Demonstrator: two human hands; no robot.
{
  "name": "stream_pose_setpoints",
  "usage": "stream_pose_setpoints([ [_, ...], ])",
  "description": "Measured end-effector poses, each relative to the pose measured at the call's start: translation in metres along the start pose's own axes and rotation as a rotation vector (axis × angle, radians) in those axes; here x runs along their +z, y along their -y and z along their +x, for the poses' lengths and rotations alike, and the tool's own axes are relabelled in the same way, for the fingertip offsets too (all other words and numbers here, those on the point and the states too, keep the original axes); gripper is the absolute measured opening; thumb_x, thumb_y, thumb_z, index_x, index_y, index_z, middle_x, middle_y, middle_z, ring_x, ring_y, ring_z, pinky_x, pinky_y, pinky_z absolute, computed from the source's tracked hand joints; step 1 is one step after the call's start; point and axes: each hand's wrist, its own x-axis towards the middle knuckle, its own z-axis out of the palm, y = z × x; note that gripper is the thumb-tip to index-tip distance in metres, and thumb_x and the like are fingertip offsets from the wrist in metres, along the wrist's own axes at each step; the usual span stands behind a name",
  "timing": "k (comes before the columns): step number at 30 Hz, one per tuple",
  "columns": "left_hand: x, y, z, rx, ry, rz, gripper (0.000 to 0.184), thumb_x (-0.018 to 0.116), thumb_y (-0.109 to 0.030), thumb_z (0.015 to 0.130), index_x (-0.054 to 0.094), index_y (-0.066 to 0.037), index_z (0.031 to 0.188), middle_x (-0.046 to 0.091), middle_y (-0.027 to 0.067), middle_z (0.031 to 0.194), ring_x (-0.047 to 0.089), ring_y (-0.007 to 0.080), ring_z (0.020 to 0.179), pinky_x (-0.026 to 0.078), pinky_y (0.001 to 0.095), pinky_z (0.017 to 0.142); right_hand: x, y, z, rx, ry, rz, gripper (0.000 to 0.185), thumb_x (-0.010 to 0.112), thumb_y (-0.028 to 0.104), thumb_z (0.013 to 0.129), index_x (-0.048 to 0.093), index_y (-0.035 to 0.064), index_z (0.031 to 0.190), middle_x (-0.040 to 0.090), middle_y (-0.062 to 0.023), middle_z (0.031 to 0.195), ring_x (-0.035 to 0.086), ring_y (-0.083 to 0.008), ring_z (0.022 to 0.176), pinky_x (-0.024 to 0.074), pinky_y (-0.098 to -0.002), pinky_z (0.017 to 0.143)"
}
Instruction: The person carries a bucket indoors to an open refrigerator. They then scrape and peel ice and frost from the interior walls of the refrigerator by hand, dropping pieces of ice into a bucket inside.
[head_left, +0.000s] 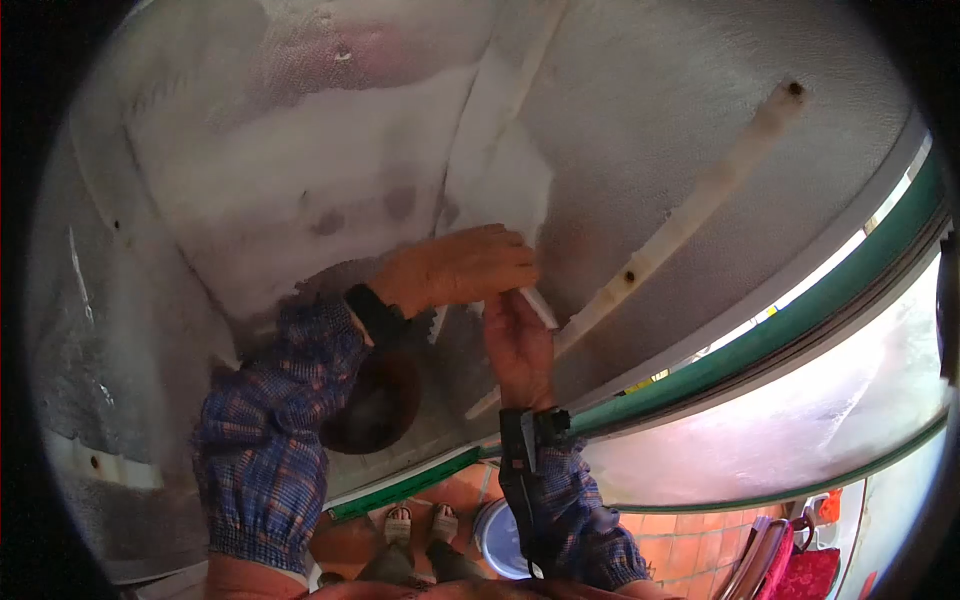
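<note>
In front of a large greyish, stained panel, both hands meet near the middle of the head view. My left hand has its back towards me, with the fingers bent together over the fingertips of the right; what they grip is hidden. Palm showing, my right hand reaches up from below with its fingers closed around a narrow white strip, whose end sticks out to the right. A small pale jagged edge shows beneath the left hand. Both forearms wear checked sleeve covers.
Pale bands with dark spots cross the panel. A green-edged frame curves along the right. Below lie orange floor tiles, my sandalled feet and a pale blue bucket. Red items stand at lower right.
</note>
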Motion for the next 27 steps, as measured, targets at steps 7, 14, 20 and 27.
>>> stream_pose_setpoints([
  [7,0.077,-0.042,-0.113,-0.396,-0.263,-0.169,0.032,0.054,-0.007,0.077,0.057,-0.007,0.109,0.056,0.0109,0.113,0.053,0.0306,0.106,0.043,0.0404,0.090,-0.039,-0.029,-0.027,-0.099,0.116,-1.359,0.028,0.050,0.017,0.091,0.050,0.0020,0.115,0.053,-0.0134,0.115,0.053,-0.0264,0.106,0.0433,-0.0369,0.088],
  [14,0.163,-0.117,-0.236,-1.158,-0.233,-0.524,0.030,0.049,0.003,0.080,0.056,-0.003,0.109,0.056,0.0182,0.109,0.050,0.0366,0.105,0.041,0.0429,0.089,-0.144,-0.110,-0.059,0.310,0.526,-2.037,0.033,0.052,0.024,0.087,0.055,0.0012,0.110,0.056,-0.0122,0.111,0.056,-0.0268,0.099,0.0443,-0.0359,0.086],
  [20,0.200,-0.104,-0.288,-1.310,-0.065,-0.332,0.027,0.061,-0.009,0.077,0.058,-0.003,0.103,0.057,0.0178,0.106,0.052,0.0363,0.101,0.044,0.0419,0.084,-0.218,-0.157,-0.088,0.326,0.267,-1.293,0.021,0.054,0.020,0.090,0.058,0.0034,0.103,0.057,-0.0114,0.101,0.056,-0.0265,0.096,0.0450,-0.0349,0.084],
  [27,-0.004,-0.004,-0.040,-0.376,-0.687,-0.034,0.027,0.057,-0.001,0.073,0.055,-0.002,0.100,0.054,0.0146,0.101,0.051,0.0334,0.097,0.043,0.0382,0.082,-0.145,-0.078,-0.078,0.490,-0.159,-0.467,0.021,0.048,0.010,0.093,0.053,0.0028,0.111,0.058,-0.0089,0.107,0.056,-0.0218,0.100,0.0472,-0.0318,0.086],
])
